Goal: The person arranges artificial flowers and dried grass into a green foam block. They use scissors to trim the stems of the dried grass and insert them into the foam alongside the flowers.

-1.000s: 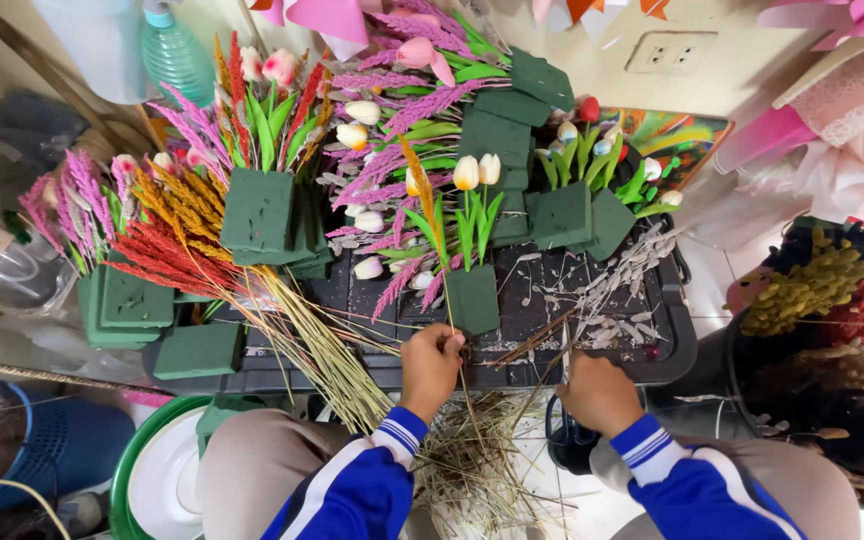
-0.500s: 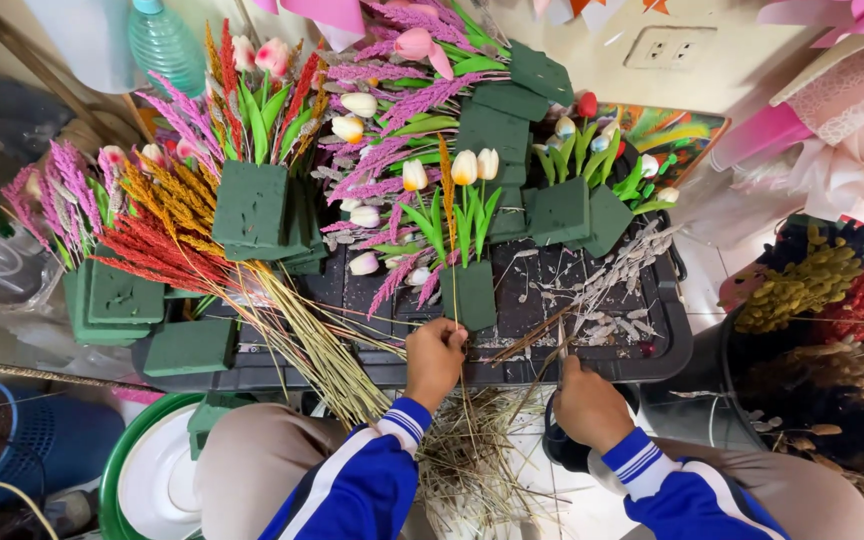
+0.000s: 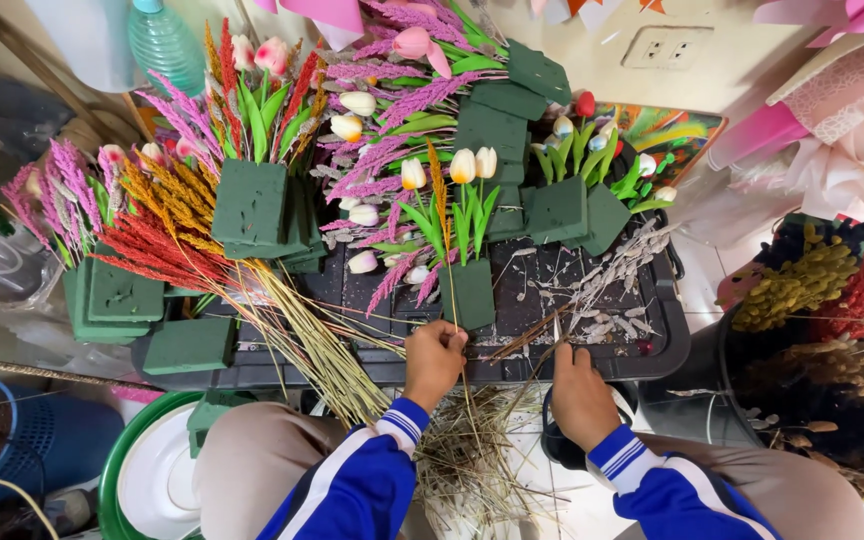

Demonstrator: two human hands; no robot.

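My left hand [image 3: 434,360] pinches a thin dried orange stem [image 3: 442,240] that rises in front of a green foam block [image 3: 472,292] stuck with tulips. My right hand [image 3: 580,392] grips what looks like a pair of scissors [image 3: 556,332] at the stem's lower part, over the black tray [image 3: 672,340]. Cut dried stalks [image 3: 472,460] lie between my knees.
Several green foam blocks [image 3: 250,205] with pink, orange and red dried flowers fill the tray. A bundle of red and orange dried grass [image 3: 192,250] lies to the left. A bucket of dried flowers [image 3: 822,300] stands to the right, a green basin [image 3: 142,480] at lower left.
My right hand has moved up from my lap toward the tray edge. My left hand stays on the stem, slightly higher.
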